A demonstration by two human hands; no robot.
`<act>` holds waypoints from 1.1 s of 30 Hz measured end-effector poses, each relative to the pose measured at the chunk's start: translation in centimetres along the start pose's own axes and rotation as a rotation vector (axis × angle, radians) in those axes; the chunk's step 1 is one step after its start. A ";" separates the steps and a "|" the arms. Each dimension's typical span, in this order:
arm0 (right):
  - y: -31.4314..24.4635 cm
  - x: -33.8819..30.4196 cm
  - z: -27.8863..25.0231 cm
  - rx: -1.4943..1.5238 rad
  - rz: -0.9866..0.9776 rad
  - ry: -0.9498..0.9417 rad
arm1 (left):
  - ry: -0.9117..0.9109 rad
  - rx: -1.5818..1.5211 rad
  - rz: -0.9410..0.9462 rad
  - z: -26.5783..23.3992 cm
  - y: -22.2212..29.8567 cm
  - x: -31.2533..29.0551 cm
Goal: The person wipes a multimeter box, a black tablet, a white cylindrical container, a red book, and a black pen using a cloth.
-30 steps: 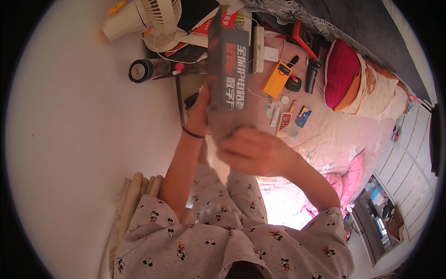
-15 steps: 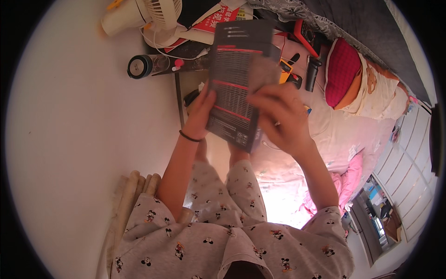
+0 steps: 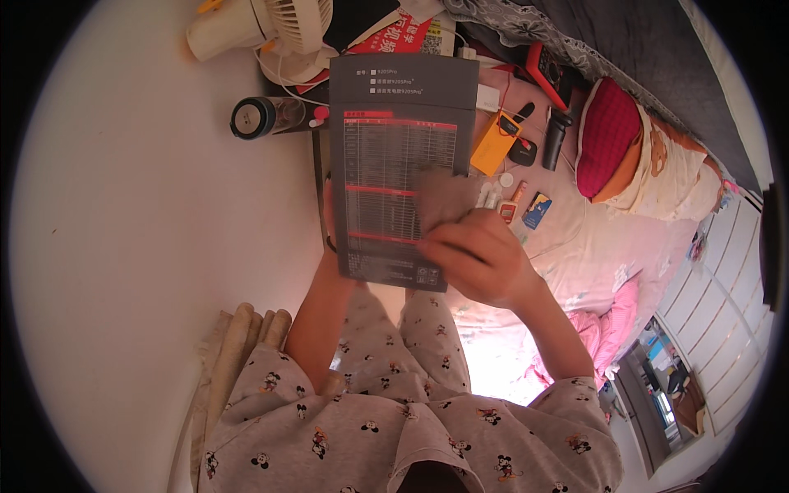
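Observation:
A dark grey printed box (image 3: 386,90), with red bands and a table on its face, is held upright in front of me. My left hand (image 3: 329,209) grips its left edge, most of the fingers hidden behind it. Against the box's lower right face, my right hand (image 3: 481,256) pinches a thin grey-brown piece that looks like a cloth (image 3: 448,201). Motion smears the cloth, so its exact kind is unclear.
On the pink bedding to the right lie a yellow meter (image 3: 496,146), a red-cased meter (image 3: 548,76), a black cylindrical tool (image 3: 556,140) and a small blue box (image 3: 537,210). A dark-lidded bottle (image 3: 253,118) and a white fan (image 3: 238,29) stand at the far left.
The box has shifted left and swung round to face me more squarely. My right hand has moved down and slightly left with the cloth-like piece, uncovering small items on the bedding.

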State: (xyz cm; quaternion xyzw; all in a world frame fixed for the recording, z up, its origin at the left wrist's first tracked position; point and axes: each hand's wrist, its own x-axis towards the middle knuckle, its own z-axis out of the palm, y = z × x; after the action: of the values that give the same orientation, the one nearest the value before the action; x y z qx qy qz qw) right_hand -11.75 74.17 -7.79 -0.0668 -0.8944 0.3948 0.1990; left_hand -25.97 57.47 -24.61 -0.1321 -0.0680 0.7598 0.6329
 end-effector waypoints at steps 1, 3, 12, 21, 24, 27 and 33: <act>-0.2 0.4 -0.1 -0.011 -0.077 -0.094 | 0.098 0.051 0.014 0.9 0.1 -0.4; -0.3 1.2 -0.5 -0.023 -0.155 -0.186 | 0.195 0.104 0.029 1.1 0.3 -0.7; 0.0 4.3 0.8 -0.087 0.049 -0.044 | 0.066 0.128 -0.060 5.3 -1.9 1.8; 4.1 5.7 -2.4 -0.358 0.144 0.207 | -0.104 0.032 -0.036 5.5 -2.2 1.4; 1.5 4.4 0.4 -0.205 -0.014 0.069 | 0.122 0.154 -0.039 6.6 -2.3 1.4; 0.7 4.1 1.6 -0.129 -0.222 -0.115 | 0.136 -0.018 0.043 6.0 -2.9 1.3; 1.9 5.0 1.8 -0.232 -0.086 0.019 | 0.297 0.079 -0.027 5.5 -1.7 1.7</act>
State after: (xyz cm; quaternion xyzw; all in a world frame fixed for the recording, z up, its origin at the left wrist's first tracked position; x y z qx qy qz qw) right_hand -17.11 75.67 -8.77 -0.0548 -0.9342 0.2793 0.2150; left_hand -26.19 59.80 -19.10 -0.2173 0.0546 0.7253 0.6509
